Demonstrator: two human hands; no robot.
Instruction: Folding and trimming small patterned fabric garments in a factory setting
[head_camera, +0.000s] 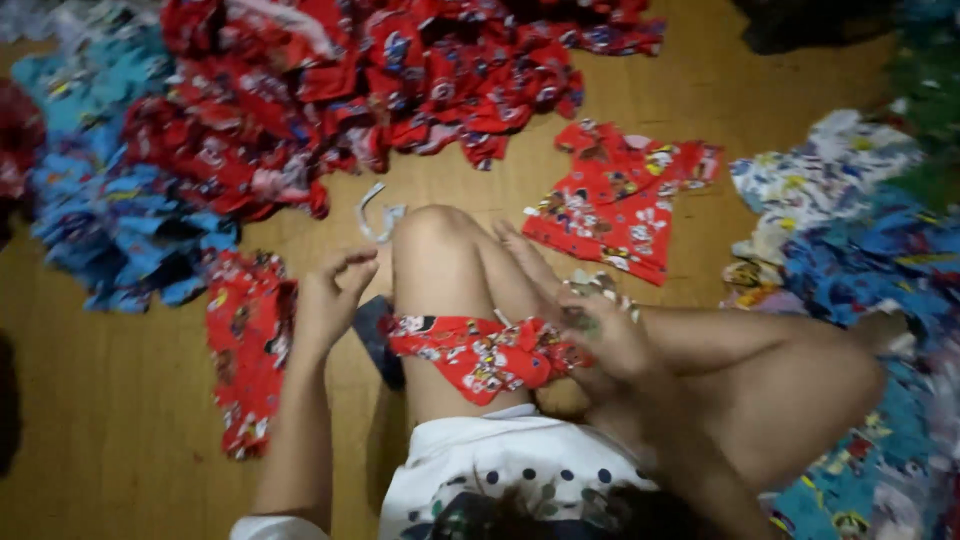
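Gripping crumpled red printed cloth (478, 355), right hand (598, 335).

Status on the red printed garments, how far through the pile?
Done, apparently: one red printed shirt lies flat on the wooden floor. In hand: a red piece draped over the leg, right hand on it, left hand raised beside. Left: the big red heap and blue heaps look unsorted.

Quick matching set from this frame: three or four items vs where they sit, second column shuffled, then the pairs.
1. red printed garment
2. flat red shirt
3. blue garment pile
4. left hand

A. spread on the floor beyond the knee
B. raised beside the knee, fingers curled
C. draped across the thigh
D. heaped at far left

Pairs: 1-C, 2-A, 3-D, 4-B
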